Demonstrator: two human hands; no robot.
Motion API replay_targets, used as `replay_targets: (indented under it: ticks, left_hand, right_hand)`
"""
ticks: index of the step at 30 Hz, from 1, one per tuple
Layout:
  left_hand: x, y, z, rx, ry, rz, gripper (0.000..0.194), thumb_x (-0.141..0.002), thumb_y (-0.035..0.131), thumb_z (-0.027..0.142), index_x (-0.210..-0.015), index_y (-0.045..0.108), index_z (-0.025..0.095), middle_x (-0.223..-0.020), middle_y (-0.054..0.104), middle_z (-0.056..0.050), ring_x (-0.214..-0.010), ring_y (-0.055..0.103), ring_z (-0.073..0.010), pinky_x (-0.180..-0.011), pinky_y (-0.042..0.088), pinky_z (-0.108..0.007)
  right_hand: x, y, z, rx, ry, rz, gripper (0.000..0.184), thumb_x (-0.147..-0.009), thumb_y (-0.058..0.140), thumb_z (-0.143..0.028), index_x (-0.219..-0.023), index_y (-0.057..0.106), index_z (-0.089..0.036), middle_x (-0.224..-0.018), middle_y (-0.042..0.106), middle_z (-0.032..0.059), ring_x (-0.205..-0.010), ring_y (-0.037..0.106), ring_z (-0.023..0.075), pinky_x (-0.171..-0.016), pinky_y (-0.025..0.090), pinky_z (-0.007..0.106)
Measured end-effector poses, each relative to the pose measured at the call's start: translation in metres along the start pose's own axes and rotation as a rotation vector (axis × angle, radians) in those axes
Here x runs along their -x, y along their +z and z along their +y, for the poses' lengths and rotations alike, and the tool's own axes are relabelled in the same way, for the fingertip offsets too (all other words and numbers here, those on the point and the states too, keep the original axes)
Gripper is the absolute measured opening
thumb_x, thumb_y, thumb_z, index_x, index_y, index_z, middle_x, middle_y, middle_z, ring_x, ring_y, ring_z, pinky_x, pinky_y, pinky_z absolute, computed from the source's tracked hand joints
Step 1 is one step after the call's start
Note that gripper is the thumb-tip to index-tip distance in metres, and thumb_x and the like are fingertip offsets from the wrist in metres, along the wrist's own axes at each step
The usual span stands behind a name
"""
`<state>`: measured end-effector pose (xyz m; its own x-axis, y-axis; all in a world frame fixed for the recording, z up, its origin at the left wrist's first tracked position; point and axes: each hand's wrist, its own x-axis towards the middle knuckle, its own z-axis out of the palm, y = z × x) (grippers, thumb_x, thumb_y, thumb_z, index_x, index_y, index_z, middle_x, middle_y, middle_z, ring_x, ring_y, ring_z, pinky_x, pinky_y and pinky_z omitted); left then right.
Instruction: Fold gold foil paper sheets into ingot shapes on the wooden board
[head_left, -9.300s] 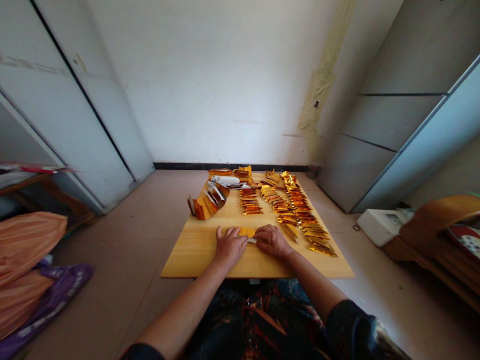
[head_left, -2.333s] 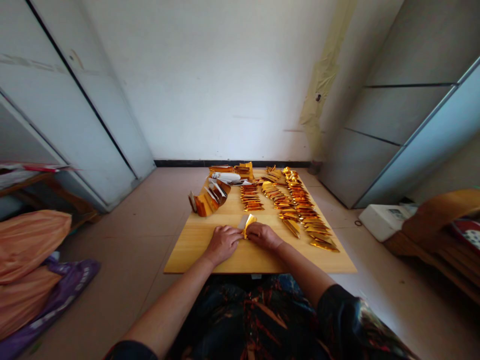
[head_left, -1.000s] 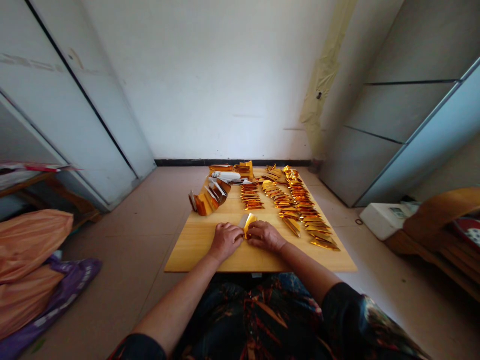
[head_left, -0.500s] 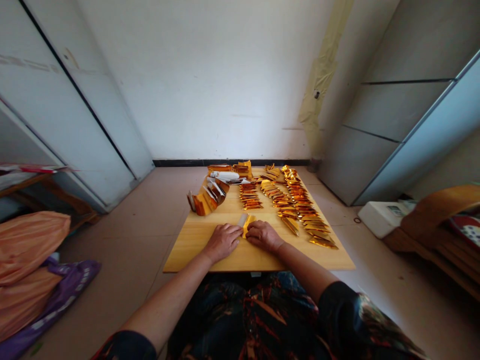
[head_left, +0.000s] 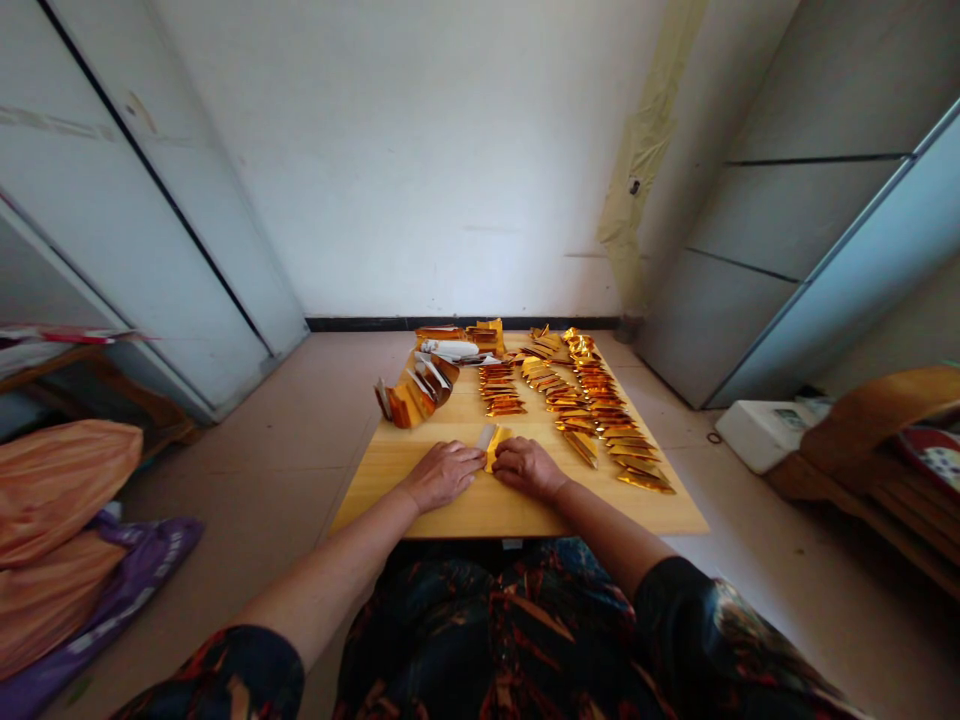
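A small sheet of gold foil paper (head_left: pixel 495 441), white-grey along its left part, lies on the wooden board (head_left: pixel 420 512) between my hands. My left hand (head_left: pixel 448 474) has its fingers closed on the sheet's left edge. From the other side my right hand (head_left: pixel 529 468) presses curled fingers on its right edge, hiding part of it. Beyond the hands stands a short column of folded gold paper pieces (head_left: pixel 499 389). Longer rows of folded gold pieces (head_left: pixel 602 395) run along the board's right side. Loose gold and white sheets (head_left: pixel 414 395) fan out at the left.
A white roll-shaped item (head_left: pixel 450 349) lies among papers at the board's back. An orange bag (head_left: pixel 64 500) and a purple bag (head_left: pixel 150 580) are on the left. At the right are a white box (head_left: pixel 761 435) and wooden furniture (head_left: pixel 855 450). A wall rises behind the board.
Both hands stay on the same gold foil sheet, with hardly any shift. My left forearm has moved slightly left and the view has tilted a little.
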<state>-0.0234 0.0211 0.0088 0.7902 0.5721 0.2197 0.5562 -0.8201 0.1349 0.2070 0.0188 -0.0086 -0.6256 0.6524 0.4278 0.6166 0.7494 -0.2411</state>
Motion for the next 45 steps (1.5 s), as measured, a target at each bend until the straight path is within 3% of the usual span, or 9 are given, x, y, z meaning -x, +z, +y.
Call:
replay_targets:
  ticks: [14,18,21,25,34,45]
  left_hand:
    - [0.004,0.002,-0.007,0.027,0.061,-0.015,0.04,-0.086,0.046,0.018,-0.124,0.054,0.024,-0.124,0.059,-0.004,-0.109,0.053,-0.0194,-0.094,0.042,-0.035]
    - [0.003,0.002,-0.011,0.007,0.099,-0.033,0.041,-0.084,0.049,0.018,-0.124,0.054,0.023,-0.126,0.058,-0.004,-0.11,0.053,-0.0203,-0.093,0.043,-0.036]
    - [0.003,0.001,-0.011,-0.015,0.1,-0.037,0.04,-0.083,0.05,0.018,-0.123,0.055,0.024,-0.125,0.059,-0.004,-0.109,0.053,-0.0202,-0.092,0.043,-0.037]
    - [0.004,0.0,-0.008,-0.054,0.068,-0.013,0.039,-0.082,0.052,0.02,-0.121,0.056,0.025,-0.123,0.06,-0.004,-0.105,0.054,-0.0206,-0.09,0.042,-0.037]
    - [0.005,-0.004,-0.008,-0.043,0.064,-0.029,0.042,-0.081,0.053,0.021,-0.123,0.055,0.027,-0.125,0.06,-0.002,-0.109,0.052,-0.021,-0.092,0.04,-0.038]
    - [0.005,-0.005,-0.008,0.04,-0.01,-0.056,0.046,-0.077,0.052,0.017,-0.122,0.056,0.025,-0.129,0.058,-0.001,-0.112,0.052,-0.0218,-0.095,0.04,-0.039]
  right_hand:
    - [0.0,-0.001,0.0,0.016,-0.005,-0.008,0.013,-0.087,0.058,-0.031,-0.086,0.069,-0.023,-0.102,0.065,0.0039,-0.087,0.058,0.0159,-0.075,0.041,0.027]
    - [-0.003,-0.007,-0.005,0.014,0.015,-0.083,0.014,-0.087,0.056,-0.029,-0.088,0.068,-0.023,-0.101,0.064,0.004,-0.088,0.057,0.016,-0.078,0.04,0.027]
    - [-0.008,-0.012,-0.01,0.034,0.085,-0.182,0.018,-0.085,0.057,-0.029,-0.098,0.065,-0.021,-0.096,0.063,0.005,-0.088,0.056,0.0173,-0.078,0.041,0.028]
    - [-0.012,-0.013,-0.013,0.083,0.143,-0.244,0.035,-0.085,0.057,-0.035,-0.117,0.059,-0.021,-0.106,0.06,0.0078,-0.094,0.055,0.0199,-0.078,0.04,0.03]
    - [-0.013,-0.014,-0.02,0.165,0.151,-0.279,0.031,-0.089,0.05,-0.038,-0.116,0.061,-0.027,-0.106,0.058,0.0067,-0.092,0.054,0.0193,-0.078,0.038,0.03]
    - [-0.002,-0.024,-0.015,0.042,0.079,-0.291,0.029,-0.086,0.055,-0.04,-0.111,0.063,-0.027,-0.117,0.056,0.0057,-0.102,0.051,0.0218,-0.086,0.036,0.036]
